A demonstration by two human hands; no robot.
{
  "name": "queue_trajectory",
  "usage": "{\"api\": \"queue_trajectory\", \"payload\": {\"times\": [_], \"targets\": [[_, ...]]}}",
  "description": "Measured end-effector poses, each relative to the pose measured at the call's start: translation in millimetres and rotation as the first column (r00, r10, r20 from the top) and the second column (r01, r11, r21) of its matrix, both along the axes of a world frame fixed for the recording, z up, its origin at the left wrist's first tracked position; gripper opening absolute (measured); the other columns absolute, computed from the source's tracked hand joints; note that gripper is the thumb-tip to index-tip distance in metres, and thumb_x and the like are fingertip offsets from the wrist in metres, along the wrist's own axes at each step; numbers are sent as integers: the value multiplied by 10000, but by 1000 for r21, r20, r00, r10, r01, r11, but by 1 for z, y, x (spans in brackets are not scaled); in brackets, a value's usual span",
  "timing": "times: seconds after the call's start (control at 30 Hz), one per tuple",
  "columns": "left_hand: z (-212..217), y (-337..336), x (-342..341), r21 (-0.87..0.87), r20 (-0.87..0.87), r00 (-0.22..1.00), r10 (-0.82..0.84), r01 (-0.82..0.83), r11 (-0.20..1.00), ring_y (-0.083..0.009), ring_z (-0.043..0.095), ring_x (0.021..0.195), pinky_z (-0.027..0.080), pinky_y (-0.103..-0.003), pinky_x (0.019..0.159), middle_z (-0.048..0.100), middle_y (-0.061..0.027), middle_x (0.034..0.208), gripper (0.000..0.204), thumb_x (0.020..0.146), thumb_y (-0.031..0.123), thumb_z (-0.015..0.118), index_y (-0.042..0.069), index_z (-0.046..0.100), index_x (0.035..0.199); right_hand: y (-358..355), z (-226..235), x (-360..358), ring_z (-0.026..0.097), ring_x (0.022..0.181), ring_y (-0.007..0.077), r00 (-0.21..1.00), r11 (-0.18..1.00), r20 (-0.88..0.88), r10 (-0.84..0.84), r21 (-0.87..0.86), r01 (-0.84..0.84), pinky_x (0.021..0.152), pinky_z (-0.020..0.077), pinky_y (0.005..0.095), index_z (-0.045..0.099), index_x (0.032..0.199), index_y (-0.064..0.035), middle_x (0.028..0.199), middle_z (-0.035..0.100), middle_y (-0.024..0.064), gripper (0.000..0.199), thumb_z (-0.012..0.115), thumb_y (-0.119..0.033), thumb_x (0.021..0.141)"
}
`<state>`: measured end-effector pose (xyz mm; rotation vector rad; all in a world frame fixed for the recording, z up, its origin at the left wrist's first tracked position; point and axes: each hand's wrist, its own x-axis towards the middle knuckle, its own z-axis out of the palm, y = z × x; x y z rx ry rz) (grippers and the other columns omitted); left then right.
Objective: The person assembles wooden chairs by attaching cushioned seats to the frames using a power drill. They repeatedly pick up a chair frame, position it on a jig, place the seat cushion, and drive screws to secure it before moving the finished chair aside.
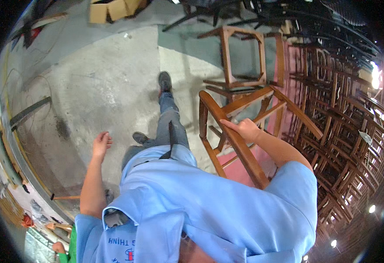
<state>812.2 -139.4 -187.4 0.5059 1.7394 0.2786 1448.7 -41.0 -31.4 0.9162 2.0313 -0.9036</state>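
My right hand (245, 130) is closed around a thick brown wooden rail of a chair frame (248, 158). The frame is tilted at my right side, its legs and crossbars pointing away from my body. My left hand (102, 143) hangs at my left with nothing in it, its fingers loosely bent. Just beyond the held frame stands another brown wooden chair frame (225, 55), and the two overlap in view. Whether they touch, I cannot tell.
Stacked wooden chair frames (332, 105) fill the right side. Black chairs (200, 13) and a cardboard box (99, 13) lie ahead. A bench-like edge (34, 175) runs along the left. Another person's green sleeve (73, 245) shows at lower left. Concrete floor (109, 79) stretches ahead.
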Motion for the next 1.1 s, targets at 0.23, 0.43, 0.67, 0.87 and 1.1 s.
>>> {"api": "queue_trajectory", "payload": {"times": [0.23,0.43,0.67,0.87,1.1], "targets": [[-39,-155,-51,144,129,955,268,-285,948,-171,663,816,539,-327,660,704,-71,1005,316,1008,311,590,80,633,1218,-16,114,-133,692,721,403,922,915,-368,-124,317,250,712,560,431,329,1565,-201,822,711,184,908,824,-226,804],[-15,-276,-104,72,160,873,461,-476,877,-199,674,863,554,-349,675,703,-87,1047,335,997,357,609,103,632,1214,18,166,-237,735,847,308,819,803,-574,14,495,333,805,552,383,407,1529,-190,936,745,155,858,860,-246,803],[14,-246,-134,218,308,863,401,-474,853,-210,671,946,555,-386,755,703,-81,1116,449,970,442,642,137,612,1298,73,220,-421,745,887,318,719,768,-635,280,598,229,809,560,380,406,1549,-203,991,747,184,860,838,-202,805],[84,-121,-146,320,448,877,176,-341,884,-296,624,1111,550,-441,849,607,-179,1329,721,946,583,631,123,463,1475,155,280,-584,685,953,136,331,754,-811,482,577,316,840,540,286,488,1488,-96,1099,735,121,673,761,-47,875],[196,-38,-301,284,794,474,380,-843,458,-212,641,700,559,-343,634,649,-84,897,456,924,499,695,136,595,1180,204,332,-752,660,952,104,150,699,-843,516,516,494,842,528,264,501,1455,-44,1097,727,103,583,743,-157,937]]}}
